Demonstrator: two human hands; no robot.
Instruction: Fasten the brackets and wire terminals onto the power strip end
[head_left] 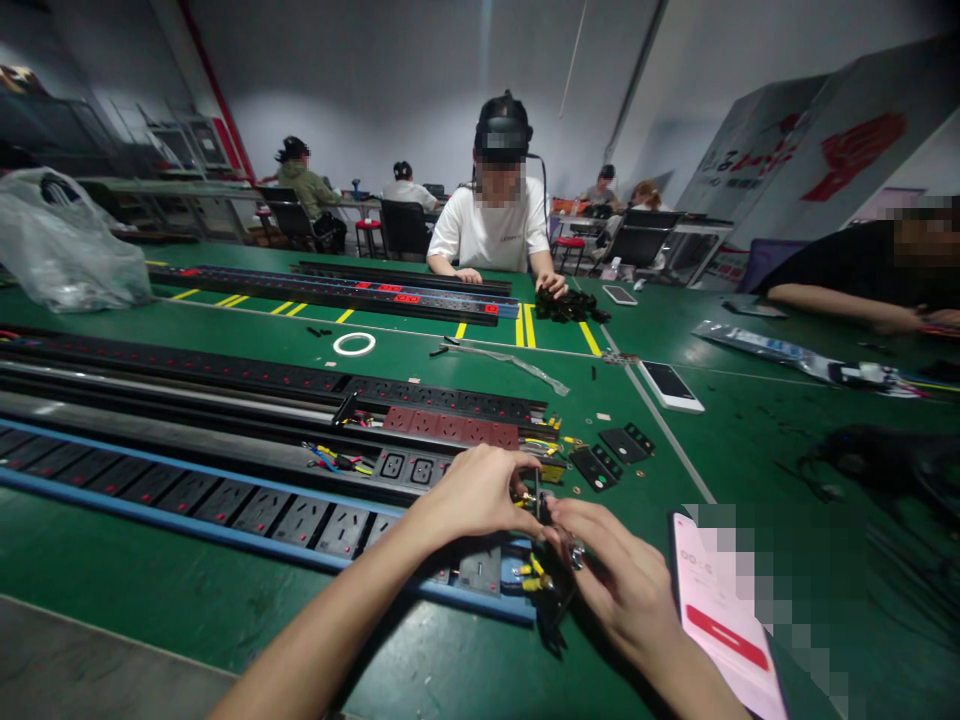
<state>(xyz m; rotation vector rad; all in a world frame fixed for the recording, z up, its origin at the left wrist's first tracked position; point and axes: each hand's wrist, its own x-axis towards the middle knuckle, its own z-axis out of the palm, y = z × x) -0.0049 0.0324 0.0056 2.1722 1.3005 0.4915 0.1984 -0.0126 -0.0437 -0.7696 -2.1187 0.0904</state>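
Note:
At the right end of the power strips, my left hand (484,490) has its thumb and fingers closed on a thin dark plate (537,485), seen nearly edge-on. My right hand (619,565) meets it from the other side, its fingers pinched at the plate; the fingertips partly hide what they grip. A small shiny metal piece (576,553) shows at the right fingers. Below both hands lies a blue-edged power strip (274,512) with black sockets, and yellow-sleeved wire ends (534,576) come out of its open end. A strip with brown sockets (450,427) lies behind it.
Flat black brackets (596,466) and small rings lie right of the strips. A pink-screened phone (724,620) is by my right forearm; a white phone (671,386) lies farther off. Across the green table a person sits near a black pile (571,304). A plastic bag (71,245) stands left.

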